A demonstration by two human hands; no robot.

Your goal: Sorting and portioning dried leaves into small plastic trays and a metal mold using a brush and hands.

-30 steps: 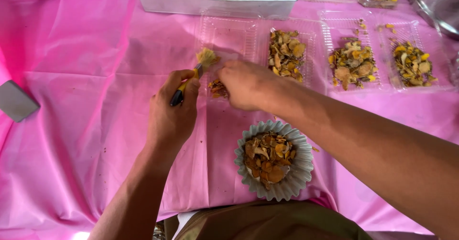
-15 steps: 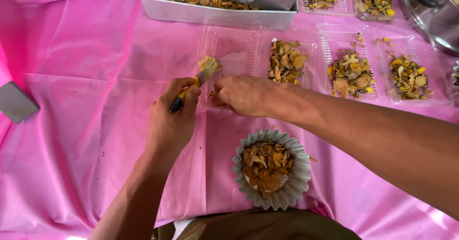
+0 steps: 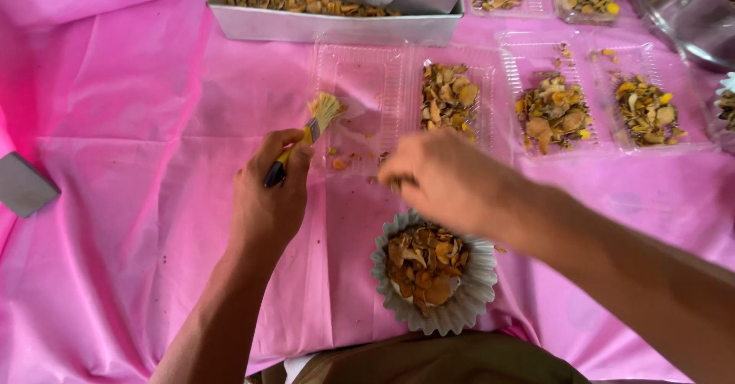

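Two hands are at work over a pink-covered tabletop (image 3: 115,200). The left hand (image 3: 268,200) is closed round the dark handle of a small brush (image 3: 306,135), whose pale bristles point toward one o'clock and hang just above the empty half of a clear hinged tray (image 3: 360,85). The right hand (image 3: 440,181) is blurred. Its fingers look curled in and drawn together at the tips, perhaps pinching a few flakes, but I cannot tell for certain.

Between the two hands, loose orange crumbs (image 3: 338,163) lie on the cloth at the tray's near edge. The tray's other half (image 3: 448,97), at three o'clock from the brush, is filled with dried brown and yellow flakes. A fluted paper cup (image 3: 471,296) heaped with the same flakes sits at six o'clock, just below the right hand.

It looks to me like the tidying stage of filling that tray, with strays being gathered and swept. A further stroke would call for a light touch, since the crumbs are small and the thin plastic could slide.

Farther off:
- Twelve o'clock: a metal pan (image 3: 329,26) of flakes.
- Three o'clock: two more filled trays (image 3: 553,112) (image 3: 647,112).
- Nine o'clock: a grey block (image 3: 23,185) at the cloth's edge.
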